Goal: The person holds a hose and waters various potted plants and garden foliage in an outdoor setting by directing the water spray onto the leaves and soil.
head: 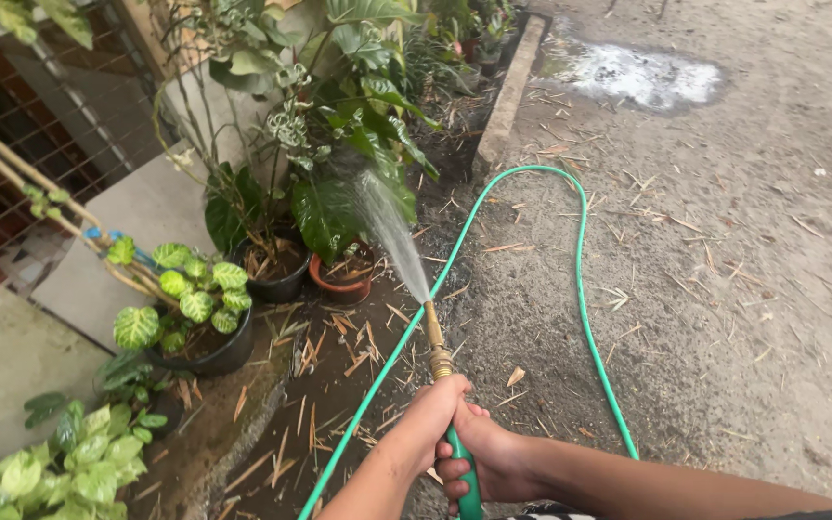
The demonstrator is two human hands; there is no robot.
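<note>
I have both my hands on the green hose (pixel 582 289) near the bottom middle of the frame. My left hand (pixel 435 404) is curled shut around it just under the brass nozzle (pixel 435 342). My right hand (pixel 493 462) is shut around the hose too, a bit lower, touching my left hand. The nozzle points up and a little to the left.

Water (pixel 392 231) shoots out of the nozzle in a thin fan. It lands on the big dark green leaves above the orange-brown pot (pixel 341 286) in the middle of the frame. Just beside that pot, to the left, is a black pot (pixel 276 279). Lower left is another black pot with pale spotted leaves (pixel 190 294).

The hose runs from my hands up the right side, makes a big loop near the top middle, then comes back down past the nozzle to the bottom. The ground under the pots looks dark and wet.

To do this well, I think I should hold tight with both hands so the nozzle does not wiggle. I should aim lower, at the dirt in the pots, not only the leaves. I should keep my feet off the loop.
</note>
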